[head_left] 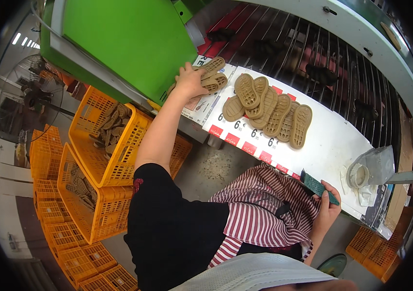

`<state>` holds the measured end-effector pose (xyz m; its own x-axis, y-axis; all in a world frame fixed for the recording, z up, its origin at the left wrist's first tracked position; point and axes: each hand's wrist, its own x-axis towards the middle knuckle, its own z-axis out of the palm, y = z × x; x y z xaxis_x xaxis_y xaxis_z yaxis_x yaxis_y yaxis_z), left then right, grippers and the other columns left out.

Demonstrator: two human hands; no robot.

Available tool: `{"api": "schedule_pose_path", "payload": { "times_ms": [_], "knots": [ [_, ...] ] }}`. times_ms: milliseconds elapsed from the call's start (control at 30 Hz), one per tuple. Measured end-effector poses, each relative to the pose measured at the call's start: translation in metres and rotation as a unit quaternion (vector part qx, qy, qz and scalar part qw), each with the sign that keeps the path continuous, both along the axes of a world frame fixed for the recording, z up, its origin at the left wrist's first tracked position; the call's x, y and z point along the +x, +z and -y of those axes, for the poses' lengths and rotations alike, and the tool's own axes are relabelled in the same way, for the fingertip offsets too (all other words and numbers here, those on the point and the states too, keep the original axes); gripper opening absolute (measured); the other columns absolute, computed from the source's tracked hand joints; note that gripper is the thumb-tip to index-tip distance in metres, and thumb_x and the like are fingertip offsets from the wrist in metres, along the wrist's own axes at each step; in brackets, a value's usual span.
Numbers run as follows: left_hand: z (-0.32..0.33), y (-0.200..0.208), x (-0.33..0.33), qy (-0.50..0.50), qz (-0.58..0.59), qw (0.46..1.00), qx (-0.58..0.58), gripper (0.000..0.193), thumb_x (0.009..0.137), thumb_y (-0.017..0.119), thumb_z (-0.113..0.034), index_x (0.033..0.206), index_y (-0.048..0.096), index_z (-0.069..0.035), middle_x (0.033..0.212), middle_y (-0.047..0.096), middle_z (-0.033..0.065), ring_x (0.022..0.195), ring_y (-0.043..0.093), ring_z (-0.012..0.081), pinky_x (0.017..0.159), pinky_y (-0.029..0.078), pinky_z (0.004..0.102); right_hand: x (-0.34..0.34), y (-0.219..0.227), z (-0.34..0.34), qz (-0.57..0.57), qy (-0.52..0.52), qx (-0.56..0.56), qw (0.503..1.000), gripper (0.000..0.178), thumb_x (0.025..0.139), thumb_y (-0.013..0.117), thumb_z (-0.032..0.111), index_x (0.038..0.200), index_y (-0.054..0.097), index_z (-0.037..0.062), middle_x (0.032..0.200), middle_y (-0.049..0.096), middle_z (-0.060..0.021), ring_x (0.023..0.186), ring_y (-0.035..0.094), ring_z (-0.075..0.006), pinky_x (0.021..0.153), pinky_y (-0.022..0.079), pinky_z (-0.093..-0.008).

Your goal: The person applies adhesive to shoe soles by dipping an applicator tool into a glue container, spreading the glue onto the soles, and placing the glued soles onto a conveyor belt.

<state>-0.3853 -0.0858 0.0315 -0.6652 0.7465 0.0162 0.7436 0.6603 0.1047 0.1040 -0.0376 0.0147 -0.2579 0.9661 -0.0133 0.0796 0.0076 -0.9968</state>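
At the far left end of the white worktop, my left hand (190,83) reaches over a few tan shoe soles (214,83), its fingers curled over them and partly hiding them. To the right of that hand lies an overlapping row of several more tan shoe soles (277,115), some showing a grid of hollows. My right hand (329,207), low and near the worktop's front edge, is closed round a green brush (319,185) with dark bristles. The brush points up and left, above the striped apron.
A clear plastic container (378,164) and a roll of tape (358,175) sit at the worktop's right end. Behind runs a rack of metal rods (313,53). A green machine housing (124,43) borders the left. Orange crates (114,162) holding soles stand at left.
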Motion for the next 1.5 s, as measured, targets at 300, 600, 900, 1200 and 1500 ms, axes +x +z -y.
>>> {"api": "schedule_pose_path", "payload": {
  "times_ms": [300, 600, 900, 1200, 1500],
  "knots": [
    [0.013, -0.014, 0.025, -0.029, -0.058, 0.998, 0.011, 0.058, 0.056, 0.080, -0.025, 0.111, 0.064, -0.016, 0.120, 0.040, 0.0158, 0.112, 0.042, 0.0347, 0.089, 0.041, 0.0470, 0.011, -0.009, -0.001, -0.006, -0.002, -0.012, 1.000, 0.020, 0.090, 0.051, 0.003, 0.107, 0.054, -0.0064, 0.110, 0.060, -0.0174, 0.079, 0.060, -0.0129, 0.068, 0.052, -0.0218],
    [0.030, 0.029, 0.053, -0.184, 0.024, 0.927, 0.326, 0.050, 0.054, 0.081, -0.008, 0.100, 0.061, -0.006, 0.115, 0.038, 0.0146, 0.110, 0.048, 0.0338, 0.092, 0.043, 0.0415, -0.001, -0.010, -0.013, -0.010, -0.009, -0.010, 1.000, 0.021, 0.089, 0.052, 0.004, 0.108, 0.054, -0.0063, 0.109, 0.060, -0.0173, 0.080, 0.060, -0.0125, 0.068, 0.052, -0.0217],
    [-0.002, -0.049, 0.020, -0.307, -0.028, 0.817, 0.487, 0.065, 0.054, 0.082, -0.003, 0.107, 0.047, -0.017, 0.123, 0.031, 0.0155, 0.128, 0.028, 0.0426, 0.102, 0.036, 0.0491, -0.023, -0.005, -0.004, -0.006, 0.002, -0.011, 1.000, 0.020, 0.089, 0.052, 0.004, 0.107, 0.056, -0.0059, 0.107, 0.061, -0.0154, 0.074, 0.059, -0.0111, 0.066, 0.050, -0.0205],
    [0.030, -0.047, -0.011, -0.332, 0.067, 0.917, 0.212, 0.060, 0.058, 0.073, 0.004, 0.108, 0.044, -0.013, 0.138, 0.025, 0.0170, 0.133, 0.021, 0.0433, 0.108, 0.030, 0.0448, -0.052, -0.010, -0.015, 0.010, 0.012, -0.037, 0.999, 0.019, 0.089, 0.052, 0.003, 0.105, 0.056, -0.0054, 0.106, 0.061, -0.0143, 0.073, 0.059, -0.0111, 0.066, 0.050, -0.0213],
    [-0.001, -0.026, -0.041, -0.269, 0.189, 0.919, 0.219, 0.027, 0.079, 0.050, 0.002, 0.105, 0.049, -0.003, 0.118, 0.051, 0.0197, 0.115, 0.049, 0.0325, 0.097, 0.038, 0.0379, -0.062, -0.011, -0.031, 0.011, 0.008, -0.029, 0.999, 0.018, 0.089, 0.052, 0.003, 0.104, 0.056, -0.0048, 0.106, 0.061, -0.0136, 0.074, 0.059, -0.0111, 0.067, 0.050, -0.0205]
  ]
}}
